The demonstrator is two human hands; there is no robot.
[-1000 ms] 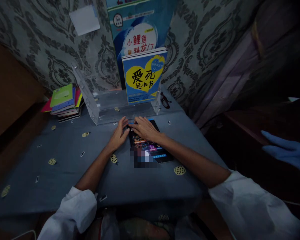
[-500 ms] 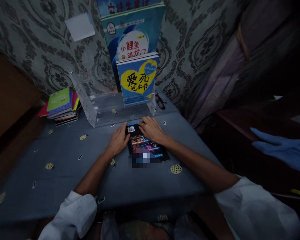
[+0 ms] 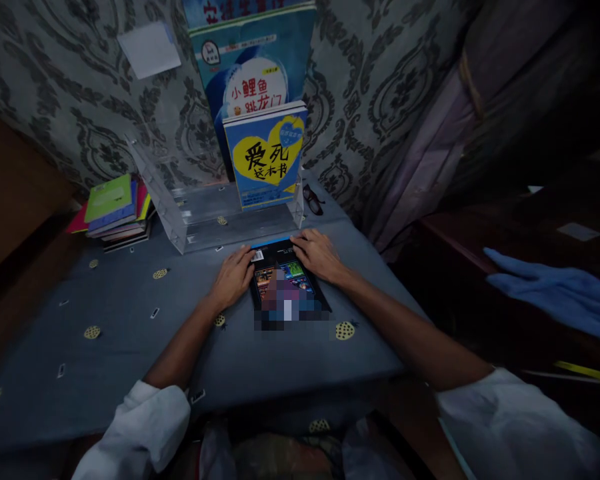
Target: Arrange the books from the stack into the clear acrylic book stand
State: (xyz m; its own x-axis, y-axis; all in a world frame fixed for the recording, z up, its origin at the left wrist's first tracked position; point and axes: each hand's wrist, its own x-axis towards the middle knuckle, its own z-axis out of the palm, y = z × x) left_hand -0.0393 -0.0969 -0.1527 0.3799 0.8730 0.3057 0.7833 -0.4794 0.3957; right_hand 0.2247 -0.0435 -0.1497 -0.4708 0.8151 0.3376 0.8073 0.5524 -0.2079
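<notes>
A dark book point(image 3: 294, 272) lies flat on the counter point(image 3: 130, 347), at six o'clock from a clear rack point(image 3: 173, 221). The left hand point(image 3: 233, 275) rests open-fingered at the book's ten o'clock; the right hand point(image 3: 320, 256), likewise, has slid to one o'clock, baring more cover (partly blurred out) between them.

We sit in dim light, facing a grey wall point(image 3: 380, 80) with dark ornate patterns. A tied curtain point(image 3: 425, 160) hangs at right; blue-grey cloth point(image 3: 260, 373) with yellow pineapples point(image 3: 92, 332) covers our worktop point(image 3: 130, 360).
</notes>
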